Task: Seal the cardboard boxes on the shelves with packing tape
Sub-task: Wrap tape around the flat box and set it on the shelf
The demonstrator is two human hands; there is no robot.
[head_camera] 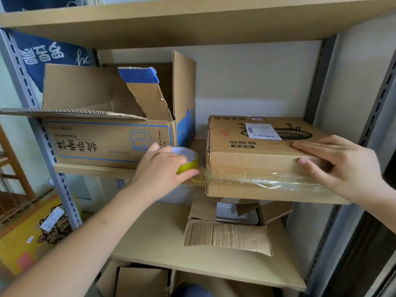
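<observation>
One box in progress, head view: flat box (263,155) on the middle shelf (94,169), clear tape strip (261,179) across its front. Left hand (165,166) grips tape roll (186,160) at the box's left corner; right hand (334,163) presses flat on top. Open box (111,138) beside it and torn box (227,230) below look unsealed.

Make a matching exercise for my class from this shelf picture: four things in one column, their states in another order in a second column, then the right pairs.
Things:
1. tape roll
2. flat box
3. blue-printed box
4. lower-shelf box

States:
A. flaps standing open, beside the flat box
B. gripped by the left hand
C. closed, right hand resting on it
D. open, one shelf down

Pairs: 1-B, 2-C, 3-A, 4-D
</observation>
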